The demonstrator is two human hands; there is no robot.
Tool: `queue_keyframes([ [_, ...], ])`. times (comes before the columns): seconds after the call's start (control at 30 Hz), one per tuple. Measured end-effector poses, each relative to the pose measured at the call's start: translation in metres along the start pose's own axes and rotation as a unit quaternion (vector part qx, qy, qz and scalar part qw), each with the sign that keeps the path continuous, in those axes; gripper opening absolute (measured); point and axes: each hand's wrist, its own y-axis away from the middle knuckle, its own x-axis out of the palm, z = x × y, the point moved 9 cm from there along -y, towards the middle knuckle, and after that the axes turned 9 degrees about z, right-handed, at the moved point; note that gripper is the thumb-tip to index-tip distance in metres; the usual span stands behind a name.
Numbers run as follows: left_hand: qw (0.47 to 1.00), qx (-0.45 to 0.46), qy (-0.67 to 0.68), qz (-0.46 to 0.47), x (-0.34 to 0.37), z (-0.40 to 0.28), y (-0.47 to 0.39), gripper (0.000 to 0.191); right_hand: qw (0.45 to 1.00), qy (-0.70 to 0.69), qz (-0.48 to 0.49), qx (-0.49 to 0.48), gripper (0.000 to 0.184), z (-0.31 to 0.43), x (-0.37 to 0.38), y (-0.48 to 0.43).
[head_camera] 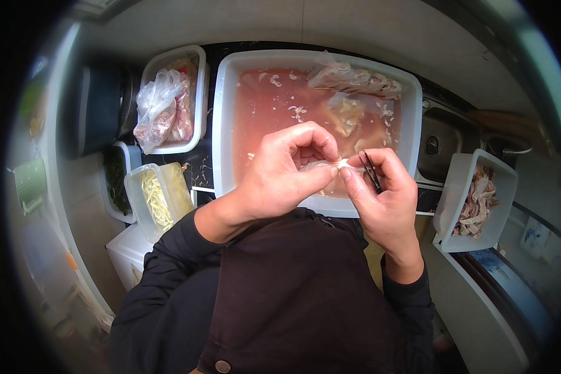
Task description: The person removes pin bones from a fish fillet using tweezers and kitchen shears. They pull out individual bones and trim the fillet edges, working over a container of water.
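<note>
My left hand (pixel 285 173) pinches one end of a small pale piece of raw meat (pixel 340 163) between thumb and forefinger. The other end is pinched by my right hand (pixel 385 196), which also carries dark tweezers (pixel 372 173) across its fingers. Both hands are over the near edge of a large white plastic tub (pixel 223 121) of reddish water. Bits of pale tissue float in it, and submerged pale pieces (pixel 346 114) show near its middle. A clear plastic bag of raw meat (pixel 357 82) lies along the far right side of the tub.
Bagged meat (pixel 166 107) lies in a white container (pixel 200 93) at the left. Nearer are a container of pale shredded food (pixel 155 196) and one of dark greens (pixel 117 182). A steel sink (pixel 444 140) adjoins the tub's right; a container of raw meat pieces (pixel 477 201) stands nearer.
</note>
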Motion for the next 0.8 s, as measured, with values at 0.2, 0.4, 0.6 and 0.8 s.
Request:
queue_keyframes([
  [0.2, 0.998, -0.028, 0.047, 0.024, 0.000, 0.003, 0.000, 0.015, 1.000, 0.009, 0.006, -0.010, 0.017, 0.001, 0.001, 0.000],
  [0.4, 0.995, -0.058, 0.076, 0.023, -0.002, 0.008, 0.001, 0.017, 1.000, 0.024, 0.008, 0.001, 0.018, 0.002, 0.001, 0.001],
  [0.6, 0.996, -0.053, 0.068, 0.019, -0.001, 0.008, 0.000, 0.018, 0.997, 0.067, -0.018, -0.042, 0.017, 0.007, 0.003, 0.001],
  [0.8, 0.996, -0.064, 0.059, 0.016, -0.003, 0.009, 0.000, 0.018, 0.992, 0.106, -0.027, -0.070, 0.015, 0.010, 0.004, 0.002],
])
